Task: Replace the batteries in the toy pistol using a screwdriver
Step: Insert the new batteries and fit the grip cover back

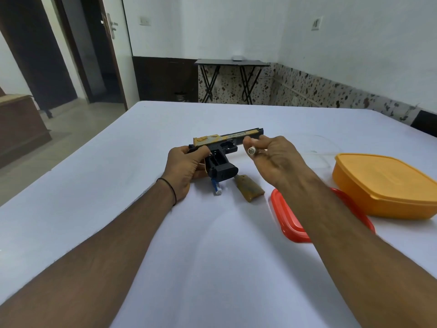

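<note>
Right hand (pixel 272 159) fingertips pinch a small silver-ended cylindrical battery (pixel 251 151), flat end facing camera, just right of the open grip cavity (pixel 216 159) of the black-and-gold plastic toy pistol (pixel 227 143), which the left hand (pixel 186 166) clasps at its rear, barrel lying left-to-right above the white table (pixel 212 256).

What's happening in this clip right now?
A person is working on a toy pistol over a white table. The left hand holds it by the rear, grip compartment open. The right hand pinches a battery near it. Another battery and the removed grip cover lie on the table below.
</note>
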